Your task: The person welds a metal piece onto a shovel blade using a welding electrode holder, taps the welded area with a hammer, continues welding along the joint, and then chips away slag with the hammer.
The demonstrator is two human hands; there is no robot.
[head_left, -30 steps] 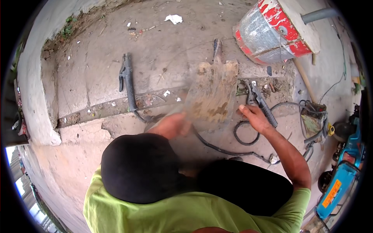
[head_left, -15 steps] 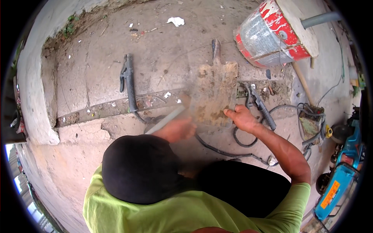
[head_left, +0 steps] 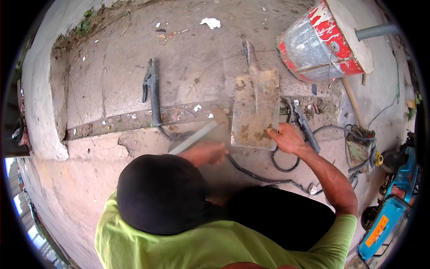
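A rusty, square shovel blade (head_left: 255, 107) lies mostly flat in front of me, its socket pointing away. My right hand (head_left: 289, 139) grips the blade's near right corner, thumb on top. To the left of the blade, my left hand (head_left: 206, 153) is closed and slightly blurred; I cannot make out what its fingers hold. A pale rod-like handle (head_left: 195, 138) runs slantwise just beyond that hand, toward a blurred brown end. Several cables lie around the blade. A dark rounded shape (head_left: 163, 195) hides my left forearm.
A black welding electrode holder (head_left: 153, 92) lies at the left. Another black clamp-like tool (head_left: 307, 130) is right of the blade. A red and silver bucket (head_left: 318, 42) stands tilted at the far right, near a worn box with cables (head_left: 360, 148) and blue machine (head_left: 378, 224).
The view has shifted slightly, so the ground objects sit a little to the right. My right hand keeps its hold on the blade, and the left hand is less blurred.
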